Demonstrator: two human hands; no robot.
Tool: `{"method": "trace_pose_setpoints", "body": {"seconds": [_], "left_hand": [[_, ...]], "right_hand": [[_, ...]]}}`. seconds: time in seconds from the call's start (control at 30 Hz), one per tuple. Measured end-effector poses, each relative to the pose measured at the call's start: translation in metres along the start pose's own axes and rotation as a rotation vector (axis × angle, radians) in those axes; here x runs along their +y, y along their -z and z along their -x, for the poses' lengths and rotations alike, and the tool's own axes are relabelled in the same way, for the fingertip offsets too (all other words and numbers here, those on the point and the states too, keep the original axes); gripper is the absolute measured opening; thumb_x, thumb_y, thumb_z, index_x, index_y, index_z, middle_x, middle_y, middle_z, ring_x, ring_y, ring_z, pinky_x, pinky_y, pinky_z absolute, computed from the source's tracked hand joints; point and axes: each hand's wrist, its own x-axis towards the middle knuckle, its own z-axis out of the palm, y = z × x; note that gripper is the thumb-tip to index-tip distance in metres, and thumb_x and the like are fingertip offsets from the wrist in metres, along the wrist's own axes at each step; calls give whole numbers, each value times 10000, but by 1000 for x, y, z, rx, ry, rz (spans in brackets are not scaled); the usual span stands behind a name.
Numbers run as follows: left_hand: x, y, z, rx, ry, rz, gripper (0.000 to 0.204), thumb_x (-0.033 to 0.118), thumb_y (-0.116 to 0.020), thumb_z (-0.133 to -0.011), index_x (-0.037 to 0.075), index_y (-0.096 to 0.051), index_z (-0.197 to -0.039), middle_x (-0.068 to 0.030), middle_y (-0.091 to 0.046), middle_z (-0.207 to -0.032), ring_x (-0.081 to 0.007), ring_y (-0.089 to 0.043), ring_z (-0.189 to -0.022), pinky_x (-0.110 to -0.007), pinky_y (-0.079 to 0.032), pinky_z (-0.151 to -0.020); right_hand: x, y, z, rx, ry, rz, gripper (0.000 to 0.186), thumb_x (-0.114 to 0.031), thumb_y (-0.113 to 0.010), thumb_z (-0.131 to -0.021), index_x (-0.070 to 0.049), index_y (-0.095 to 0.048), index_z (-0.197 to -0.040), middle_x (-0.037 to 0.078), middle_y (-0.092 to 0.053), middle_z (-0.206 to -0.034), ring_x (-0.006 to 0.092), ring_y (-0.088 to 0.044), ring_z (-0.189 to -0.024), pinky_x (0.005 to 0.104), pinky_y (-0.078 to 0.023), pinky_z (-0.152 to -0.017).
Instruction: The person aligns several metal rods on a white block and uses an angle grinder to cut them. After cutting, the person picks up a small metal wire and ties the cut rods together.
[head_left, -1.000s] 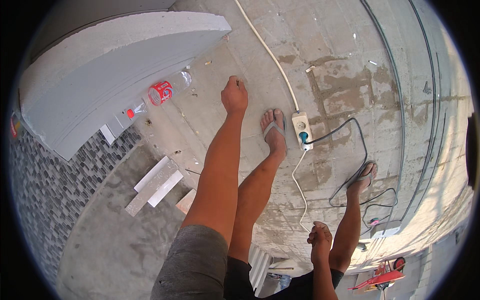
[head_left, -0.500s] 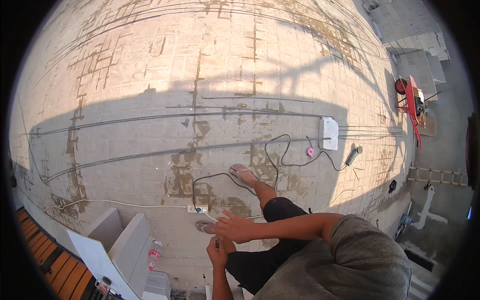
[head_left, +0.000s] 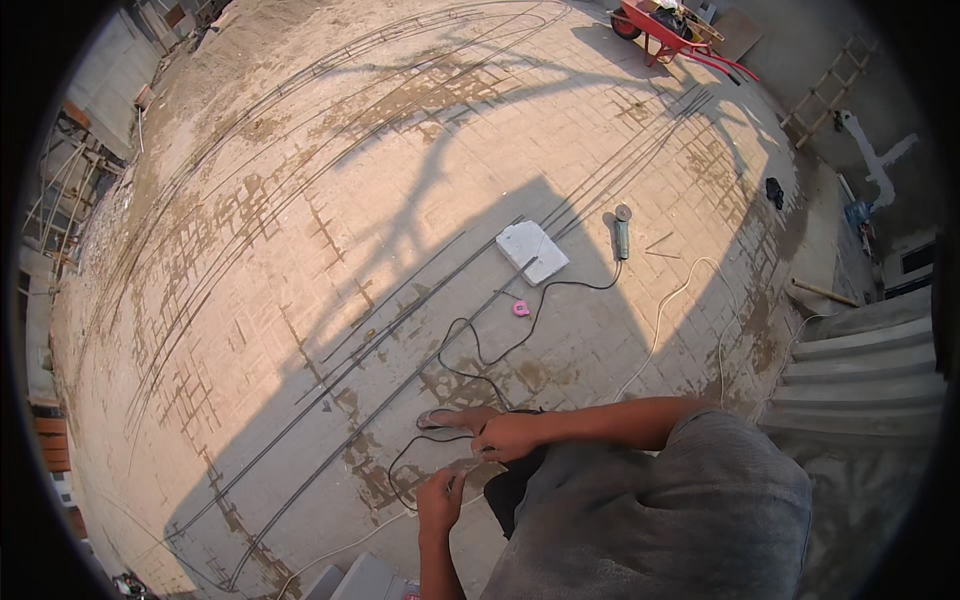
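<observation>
My left hand (head_left: 440, 500) is closed in front of me, thumb bent over the fingers. What it holds, if anything, is too small to make out. Just right of it, my right hand (head_left: 507, 438) reaches across from the right with its fingers curled together near the left fingertips; its contents are also unclear. Below the hands shows my sandalled foot (head_left: 445, 418), beside a looping black cord (head_left: 480, 358). That cord runs to an angle grinder (head_left: 622, 235) lying on the paving. A pink tape measure (head_left: 520, 308) lies between the cord and a white block (head_left: 530, 252).
Long steel rods (head_left: 385, 405) stretch across the paving, some resting at the white block. A white cable (head_left: 660, 320) curves over the ground on the right. Farther off stand a red wheelbarrow (head_left: 665, 38) and a bamboo ladder (head_left: 828, 92). Grey corrugated sheets (head_left: 850, 375) lie right.
My view has swung to the right and farther out. My right hand's spread fingers have curled in near my left hand. The white power strip no longer shows.
</observation>
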Motion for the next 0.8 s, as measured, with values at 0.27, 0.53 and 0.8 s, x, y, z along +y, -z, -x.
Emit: {"method": "trace_pose_setpoints", "body": {"seconds": [0.27,0.53,0.8], "left_hand": [[157,-117,3,-167,-12,-197,222,272,-703,-973,53,-734,-960,-174,-708,-848,-403,-674,-761,-463,-525,-701],[306,-211,-72,-201,-8,-101,217,281,-719,-964,75,-787,-972,-157,-739,-882,-353,-710,-780,-415,-535,-704],[480,-365,-208,-430,-187,-86,248,311,-728,-952,69,-786,-958,-155,-751,-891,-352,-717,-781,-417,-544,-697]], "right_hand": [[41,74,259,130,-375,-54,237,-291,-644,-951,-128,-724,-1103,170,-750,-912,398,-713,-937,535,-542,-794],[120,160,439,261,-418,-226,259,-312,-633,-986,-111,-699,-1135,202,-716,-847,439,-687,-842,529,-524,-740],[209,267,655,349,-553,-306,231,-271,-649,-982,-74,-713,-1084,188,-733,-862,410,-705,-853,505,-531,-787]]}}
